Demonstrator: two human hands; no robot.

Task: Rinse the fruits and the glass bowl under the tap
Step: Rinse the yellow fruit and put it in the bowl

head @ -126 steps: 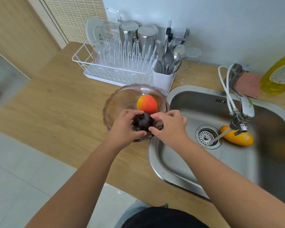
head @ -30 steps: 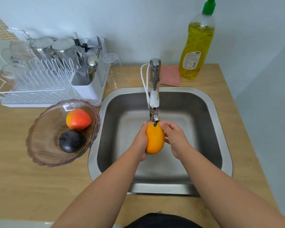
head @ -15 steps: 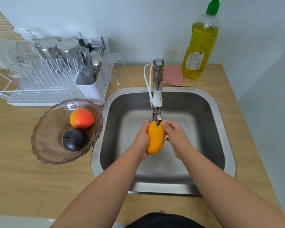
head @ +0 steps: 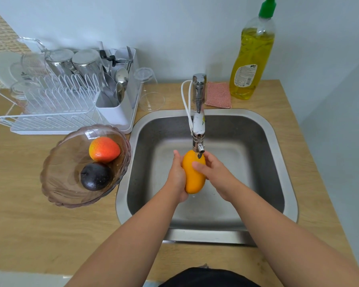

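Over the steel sink I hold a yellow mango upright right under the tap spout. My left hand grips the mango from its left side. My right hand wraps it from the right, thumb across its front. A tinted glass bowl stands on the counter left of the sink. It holds a red-orange fruit and a dark purple fruit. No water stream is plainly visible.
A white dish rack with metal cups and a cutlery holder stands at the back left. Two clear glasses sit beside it. A pink sponge and a yellow dish-soap bottle are behind the sink. The wooden counter surrounds it.
Four seconds ago both hands held the dark fruit at the bowl and the mango lay in the sink. Both hands now hold the mango under the tap, my right thumb shifted across its front.
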